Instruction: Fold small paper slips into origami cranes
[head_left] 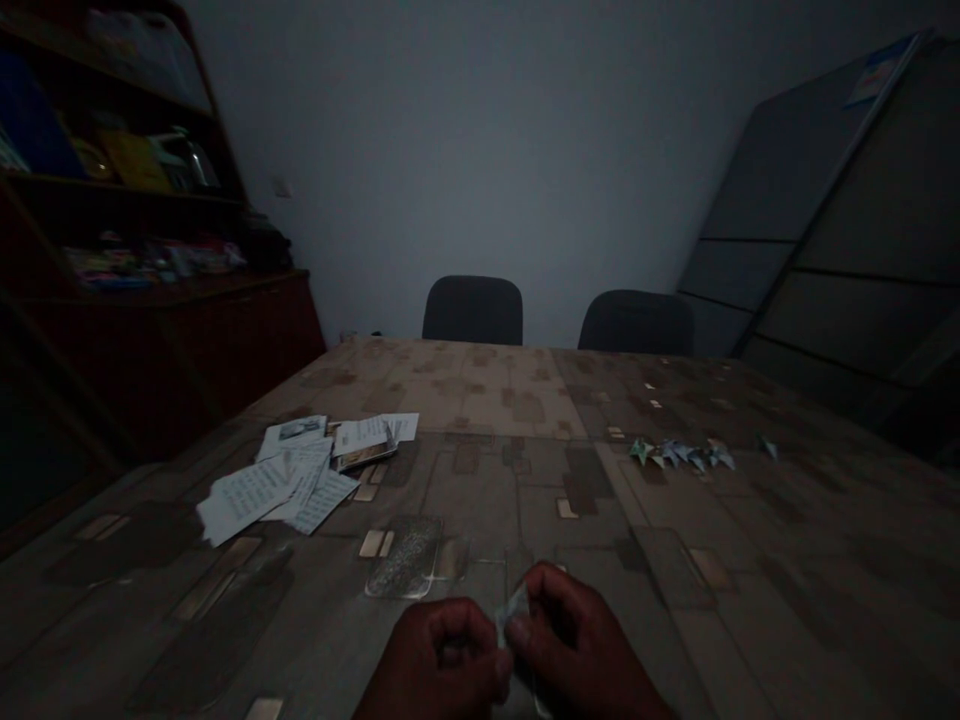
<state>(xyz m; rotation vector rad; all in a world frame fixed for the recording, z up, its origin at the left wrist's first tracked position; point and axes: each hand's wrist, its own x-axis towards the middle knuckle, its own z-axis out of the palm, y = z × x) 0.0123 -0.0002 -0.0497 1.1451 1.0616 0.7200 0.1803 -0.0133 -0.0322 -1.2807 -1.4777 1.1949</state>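
At the near edge of the table, my left hand (448,655) and my right hand (574,640) are close together. Between their fingertips is a small piece of folded paper (514,604), pale with faint printing. Both hands are closed in a pinch on it, and the fingers cover much of its lower part. To the right lie several small folded paper figures (675,455) in a row, with one more (766,446) set apart. On the left is a loose pile of printed paper sheets (251,495), some overlapping a dark flat item (367,455).
A patterned cloth covers the table (487,500). Two dark chairs (472,308) stand at its far side before a pale wall. A filled shelf cabinet (165,230) is at left, and a tall panelled cupboard (780,190) at right. The room is dim.
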